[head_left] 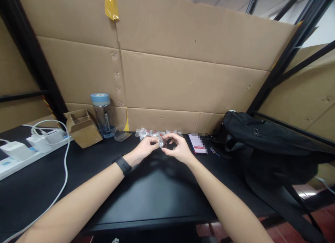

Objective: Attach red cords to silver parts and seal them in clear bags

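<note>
1. Bare forearms (78,201) entered from 7 and 5 o'clock; a black watch (123,165) encircled the left wrist.
2. Left hand (142,151): thumb and fingers pinched a small shiny item (162,143), located between both hands at dial centre.
3. Right hand (181,149): thumb and forefinger curved around the item's 3 o'clock side; contact could not be confirmed.
4. Clear packets (142,133) lay at 12 o'clock, a phone (196,143) at 3.

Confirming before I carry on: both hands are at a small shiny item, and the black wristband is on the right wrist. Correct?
No: in the head view, the black wristband is on the left wrist. The rest stands: the left hand and right hand are at a small shiny item.
</note>
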Available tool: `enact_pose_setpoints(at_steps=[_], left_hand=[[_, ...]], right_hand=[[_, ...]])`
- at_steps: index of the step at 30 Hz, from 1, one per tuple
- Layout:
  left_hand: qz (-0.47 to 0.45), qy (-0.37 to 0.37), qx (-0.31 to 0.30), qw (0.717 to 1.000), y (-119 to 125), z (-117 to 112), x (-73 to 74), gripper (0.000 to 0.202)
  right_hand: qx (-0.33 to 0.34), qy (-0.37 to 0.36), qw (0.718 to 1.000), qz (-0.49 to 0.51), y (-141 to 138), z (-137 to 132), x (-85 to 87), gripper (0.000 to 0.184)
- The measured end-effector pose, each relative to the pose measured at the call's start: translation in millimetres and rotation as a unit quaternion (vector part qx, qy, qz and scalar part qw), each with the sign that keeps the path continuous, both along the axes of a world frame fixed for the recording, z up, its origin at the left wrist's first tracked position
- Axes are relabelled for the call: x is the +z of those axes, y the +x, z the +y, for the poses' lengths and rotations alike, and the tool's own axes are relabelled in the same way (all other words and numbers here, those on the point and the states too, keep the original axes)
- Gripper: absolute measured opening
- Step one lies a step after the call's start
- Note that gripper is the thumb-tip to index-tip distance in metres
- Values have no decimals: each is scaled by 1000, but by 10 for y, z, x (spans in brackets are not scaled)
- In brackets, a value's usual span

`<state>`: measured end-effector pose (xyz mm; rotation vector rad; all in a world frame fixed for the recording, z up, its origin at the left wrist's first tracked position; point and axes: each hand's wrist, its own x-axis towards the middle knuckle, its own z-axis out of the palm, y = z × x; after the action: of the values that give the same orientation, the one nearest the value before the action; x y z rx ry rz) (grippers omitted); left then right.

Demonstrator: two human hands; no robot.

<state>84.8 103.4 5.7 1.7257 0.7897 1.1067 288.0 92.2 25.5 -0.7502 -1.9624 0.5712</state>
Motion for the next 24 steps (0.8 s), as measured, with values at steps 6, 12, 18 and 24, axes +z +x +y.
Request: enact_pose_setpoints(at_steps=[6,12,18,24], left_hand=[[9,9,6,1000,8,-53,67,29],[64,91,76,991,20,-39,74,29],[209,244,213,923,41,-149,124,17],[296,381,273,832,52,-264,141,14]], right_hand=[[1,-23,1000,5,17,9,8,38],[20,-35,999,31,10,-7,14,35],[43,-128,986,101,-36,12,-50,44],[61,-219,961,154,-47,37,-112,38]])
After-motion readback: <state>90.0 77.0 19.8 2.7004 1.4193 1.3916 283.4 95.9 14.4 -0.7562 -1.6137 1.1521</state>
